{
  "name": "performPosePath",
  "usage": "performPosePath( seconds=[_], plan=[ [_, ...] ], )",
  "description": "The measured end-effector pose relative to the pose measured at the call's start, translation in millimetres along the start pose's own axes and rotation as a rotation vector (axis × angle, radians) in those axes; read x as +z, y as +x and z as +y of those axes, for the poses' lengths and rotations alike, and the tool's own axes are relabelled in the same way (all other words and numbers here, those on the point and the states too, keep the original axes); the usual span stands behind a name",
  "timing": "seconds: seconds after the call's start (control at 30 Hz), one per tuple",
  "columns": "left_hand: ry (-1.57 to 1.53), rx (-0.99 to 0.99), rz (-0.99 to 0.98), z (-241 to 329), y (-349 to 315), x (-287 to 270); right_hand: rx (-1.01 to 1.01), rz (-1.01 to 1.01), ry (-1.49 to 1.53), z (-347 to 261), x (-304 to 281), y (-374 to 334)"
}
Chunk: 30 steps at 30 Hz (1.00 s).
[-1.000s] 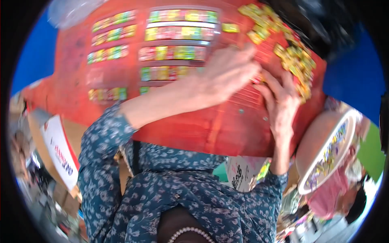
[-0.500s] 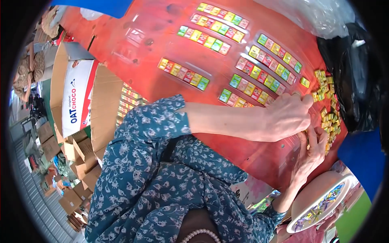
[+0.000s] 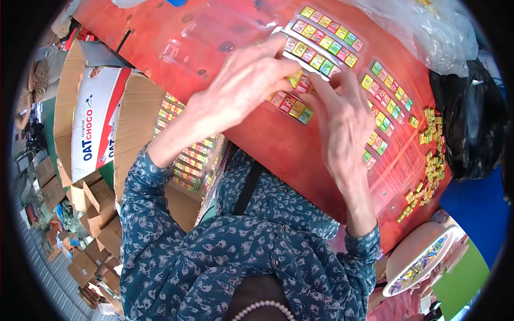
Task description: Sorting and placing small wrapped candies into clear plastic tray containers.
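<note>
My left hand [image 3: 243, 80] and my right hand [image 3: 340, 109] meet over the red table, fingers pinched together. Between their fingertips is a short row of small yellow and red wrapped pieces [image 3: 303, 83]; fingers hide part of it. Just beyond lies a clear plastic tray holding several rows of such pieces in yellow, red, pink and green [image 3: 316, 59]. Nearer me, a separate row [image 3: 290, 105] lies partly under my hands. More filled rows [image 3: 386, 88] are to the right, some hidden behind my right hand and wrist.
Loose yellow pieces [image 3: 432, 160] are heaped along the right table edge, beside a black plastic bag [image 3: 466, 117] and clear plastic [image 3: 412, 32]. A pale basin [image 3: 399, 267] of colourful wrappers stands at lower right. At left, an open cardboard box [image 3: 136, 128] holds more filled rows.
Both hands have moved left from the loose pile to the far rows, now with a short row of pieces between them. The view has shifted, so the table's rows appear farther right.
</note>
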<state>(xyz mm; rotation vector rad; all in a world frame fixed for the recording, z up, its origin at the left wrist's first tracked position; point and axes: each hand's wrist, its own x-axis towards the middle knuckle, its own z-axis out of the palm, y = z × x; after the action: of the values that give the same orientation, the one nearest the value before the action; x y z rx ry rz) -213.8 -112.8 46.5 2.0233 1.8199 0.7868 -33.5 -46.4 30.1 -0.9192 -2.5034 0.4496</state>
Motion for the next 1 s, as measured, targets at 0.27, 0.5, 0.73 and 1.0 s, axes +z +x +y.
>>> performPosePath(
  seconds=[0.27,0.5,0.73,1.0],
  plan=[
    [-0.006,0.017,-0.036,-54.0,-1.2,6.9,-0.026,-0.032,-0.067,-4.9,35.1,17.8],
    [-0.021,0.117,-0.027,-70.6,-5.1,10.9,0.016,-0.090,-0.070,-5.9,29.3,17.8],
    [0.002,0.053,0.058,-82.6,-9.7,8.5,0.028,-0.133,0.009,-3.8,21.2,15.5],
    [-0.079,-0.021,-0.055,-67.3,0.1,-2.3,0.075,-0.049,0.188,12.0,19.6,6.8]
  ],
)
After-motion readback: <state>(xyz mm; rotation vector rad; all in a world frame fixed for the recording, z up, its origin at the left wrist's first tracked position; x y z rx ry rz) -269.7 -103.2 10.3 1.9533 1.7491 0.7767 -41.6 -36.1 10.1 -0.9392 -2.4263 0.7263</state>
